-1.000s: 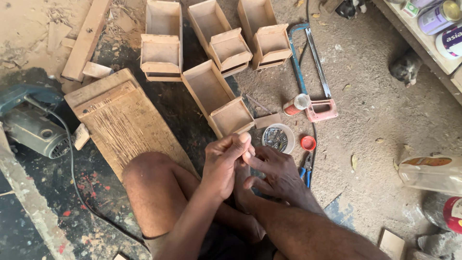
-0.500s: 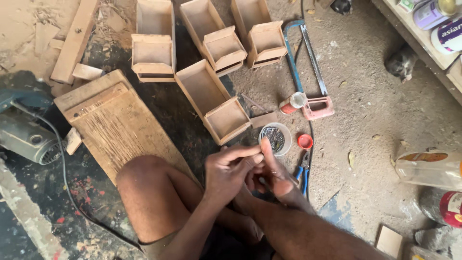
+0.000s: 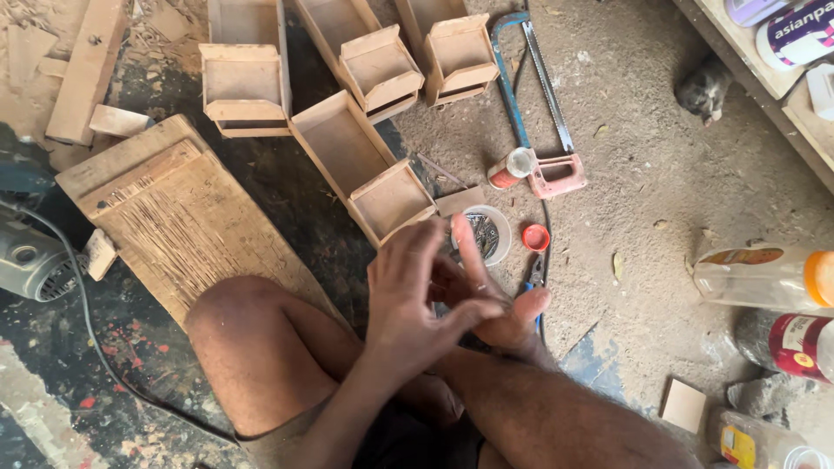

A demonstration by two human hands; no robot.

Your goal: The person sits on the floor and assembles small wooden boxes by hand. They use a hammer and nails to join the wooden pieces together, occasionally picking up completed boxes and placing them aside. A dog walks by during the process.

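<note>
I sit on the floor with my knee [image 3: 252,347] raised. My left hand [image 3: 413,304] is in front of me, fingers spread, lying over my right hand [image 3: 517,317]. The right hand is mostly hidden; only its thumb and part of a finger show. I cannot tell whether anything small is between the hands. Just beyond the fingertips stands a round clear container of nails [image 3: 483,233], with its red cap [image 3: 536,237] beside it. Blue-handled pliers [image 3: 532,282] lie next to my right thumb.
Several open wooden boxes [image 3: 365,165] lie ahead. A scored wooden board [image 3: 182,217] is at left, beside a grey power tool [image 3: 30,260] with a cord. A blue hacksaw [image 3: 539,113], a small red bottle [image 3: 508,169], a plastic bottle [image 3: 764,278] and a shelf [image 3: 782,69] are at right.
My hands were clasped tightly together; now the left hand's fingers have spread apart over the right hand. The view has shifted slightly.
</note>
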